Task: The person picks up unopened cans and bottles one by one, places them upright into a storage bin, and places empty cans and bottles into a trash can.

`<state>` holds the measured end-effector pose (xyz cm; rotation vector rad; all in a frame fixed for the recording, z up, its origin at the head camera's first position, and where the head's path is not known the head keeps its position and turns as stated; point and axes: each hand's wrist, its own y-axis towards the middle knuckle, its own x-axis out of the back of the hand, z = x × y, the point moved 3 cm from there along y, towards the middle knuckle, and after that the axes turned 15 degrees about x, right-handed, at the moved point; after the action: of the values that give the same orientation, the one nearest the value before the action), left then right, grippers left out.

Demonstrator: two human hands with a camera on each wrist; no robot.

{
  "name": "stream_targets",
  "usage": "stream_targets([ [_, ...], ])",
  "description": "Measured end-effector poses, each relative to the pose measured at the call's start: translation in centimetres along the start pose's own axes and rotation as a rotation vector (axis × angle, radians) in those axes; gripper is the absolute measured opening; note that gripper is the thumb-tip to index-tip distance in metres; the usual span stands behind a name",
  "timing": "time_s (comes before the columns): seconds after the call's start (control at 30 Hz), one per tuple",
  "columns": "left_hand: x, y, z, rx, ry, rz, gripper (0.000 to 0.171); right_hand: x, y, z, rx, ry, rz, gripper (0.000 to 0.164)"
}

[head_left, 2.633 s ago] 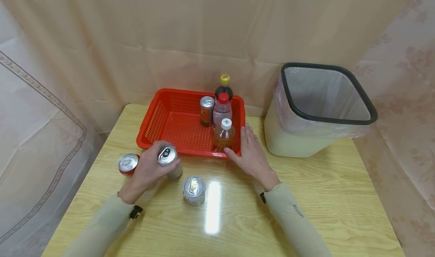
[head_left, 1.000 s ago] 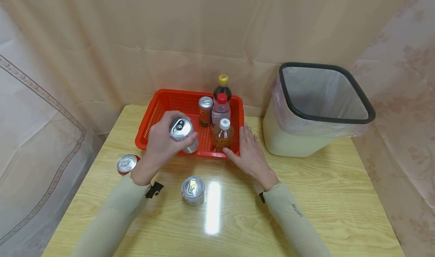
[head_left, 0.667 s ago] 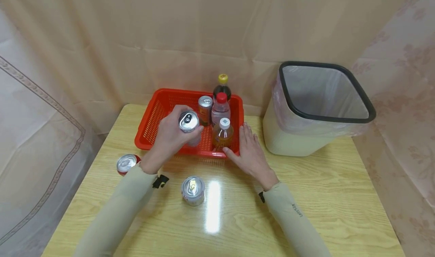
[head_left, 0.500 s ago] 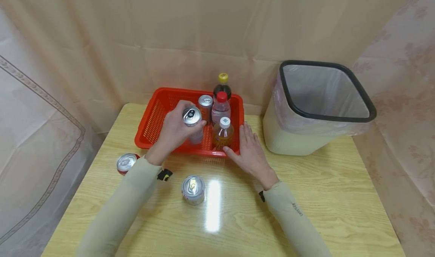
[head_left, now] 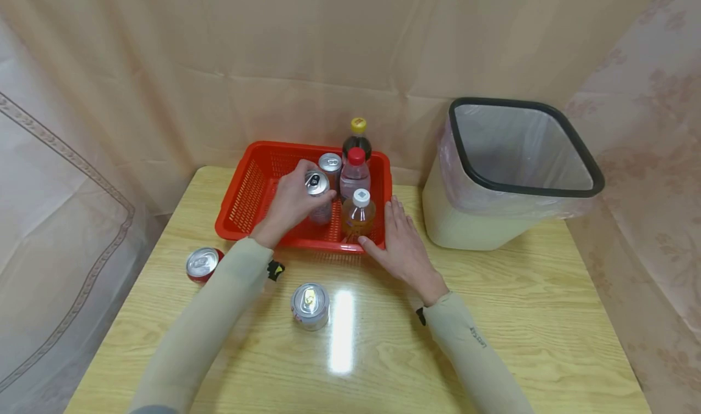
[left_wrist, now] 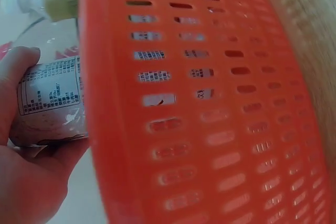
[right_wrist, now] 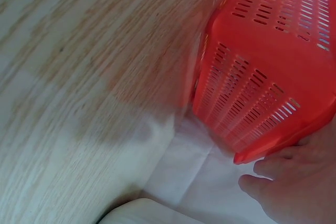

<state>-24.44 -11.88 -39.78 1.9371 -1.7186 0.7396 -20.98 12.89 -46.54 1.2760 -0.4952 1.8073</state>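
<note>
My left hand [head_left: 294, 199] grips a drink can [head_left: 317, 184] upright inside the red basket [head_left: 232, 210], thumb on one side and fingers on the other. Printed text shows on the can's side [left_wrist: 52, 85] in the left wrist view, partly hidden by the basket wall [left_wrist: 210, 103]. Right beside it stand another can [head_left: 330, 163] and a bottle with a white cap [head_left: 359, 214]. My right hand [head_left: 404, 249] rests with straight fingers along the basket's right side, thumb over the front corner. In the right wrist view its fingers [right_wrist: 278, 166] touch the rim.
Behind the cans stand a red-capped bottle [head_left: 355, 173] and a yellow-capped dark bottle [head_left: 358, 137]. On the table in front are a red can [head_left: 202, 264] at left and a silver-topped can [head_left: 310, 306]. A lined bin [head_left: 465, 219] stands at right.
My left hand has carried the can from the table over the basket's front rim and down among the other drinks. The right hand has stayed in place.
</note>
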Motion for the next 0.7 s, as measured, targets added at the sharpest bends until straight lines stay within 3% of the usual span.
stream_targets([
  [0.4,-1.6,2.0,0.6,0.072,0.049,0.102,0.062,-0.1,0.0,0.0,0.008,0.0,-0.001,0.11],
  [0.7,-2.4,2.5,0.9,0.069,0.054,0.103,0.067,-0.2,0.0,-0.1,0.0,0.005,0.006,0.11],
])
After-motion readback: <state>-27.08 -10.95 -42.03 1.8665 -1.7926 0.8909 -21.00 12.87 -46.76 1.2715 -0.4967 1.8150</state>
